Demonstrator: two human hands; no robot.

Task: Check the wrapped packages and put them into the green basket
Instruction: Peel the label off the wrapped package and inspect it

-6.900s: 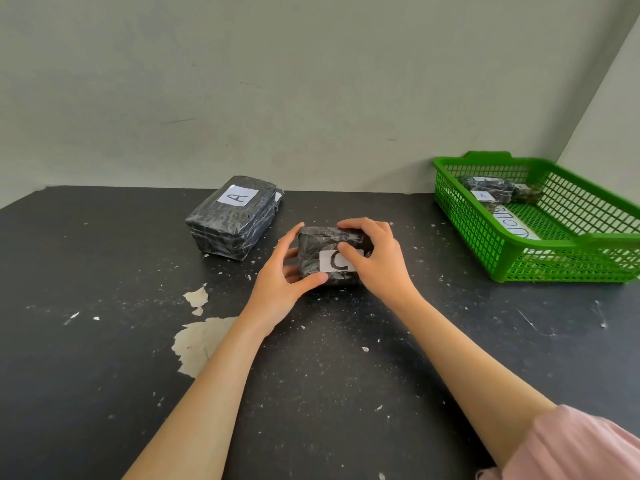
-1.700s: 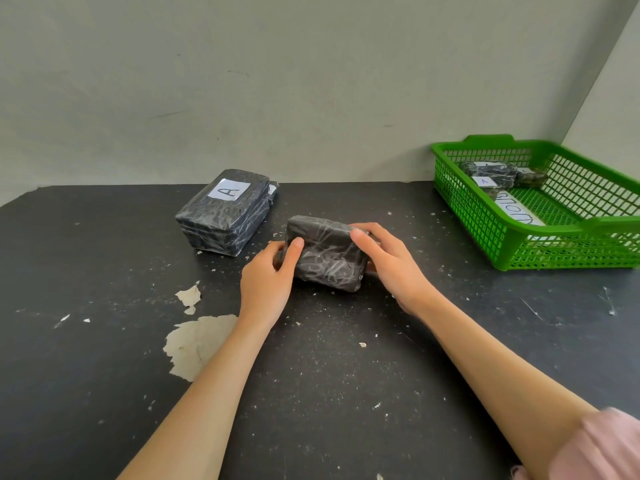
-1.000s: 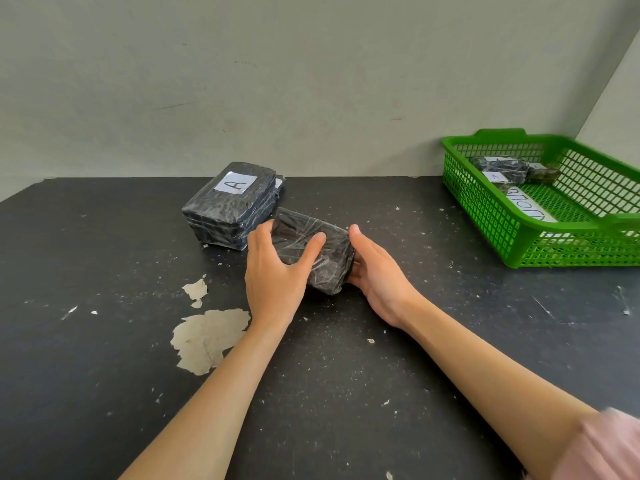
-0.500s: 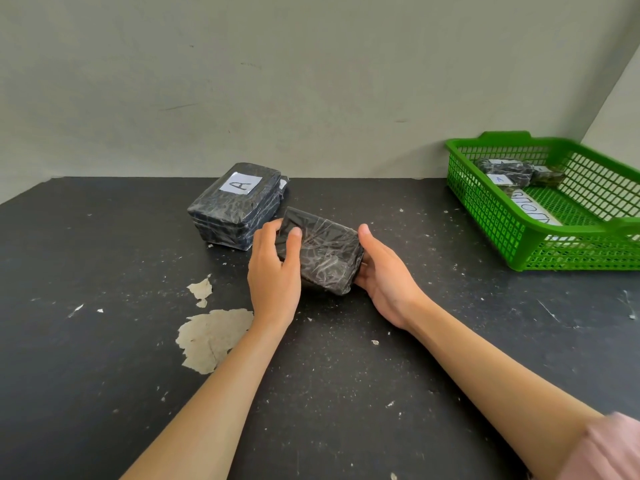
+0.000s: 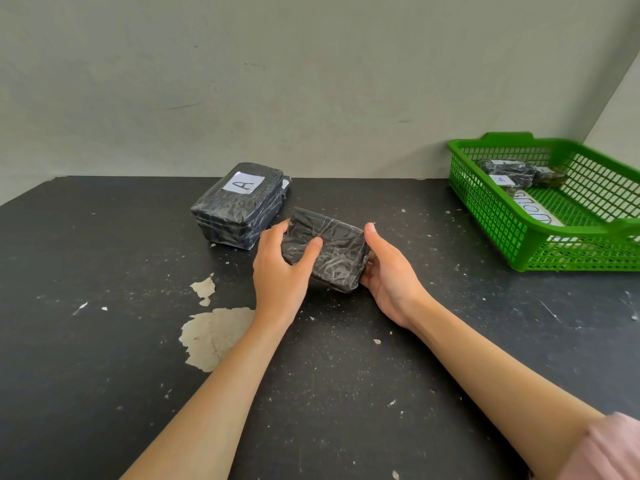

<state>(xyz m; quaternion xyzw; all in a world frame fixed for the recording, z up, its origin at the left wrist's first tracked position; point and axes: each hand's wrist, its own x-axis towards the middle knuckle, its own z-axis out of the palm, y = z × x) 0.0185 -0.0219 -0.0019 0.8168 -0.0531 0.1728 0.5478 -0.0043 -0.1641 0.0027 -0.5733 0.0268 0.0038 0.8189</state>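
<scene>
Clasping the wrapped package [image 5: 334, 252] — left hand [image 5: 277, 277] and right hand [image 5: 389, 277].

the small package [image 5: 325, 249] is showing black wrapping under clear plastic film; the film is shining and creasing into many fine wrinkles. the bigger package [image 5: 239, 216] is showing the same glossy, wrinkled film, and a white matt paper label [image 5: 244, 184] is lying on its top. the table [image 5: 104, 375] is looking matt black and rough, with its coating peeling off in a pale patch [image 5: 211, 336]. the green basket [image 5: 498, 220] is looking like smooth, slightly glossy plastic mesh. the wall [image 5: 277, 81] is looking matt and painted. the sleeve [image 5: 609, 452] is showing soft pink cloth.
</scene>
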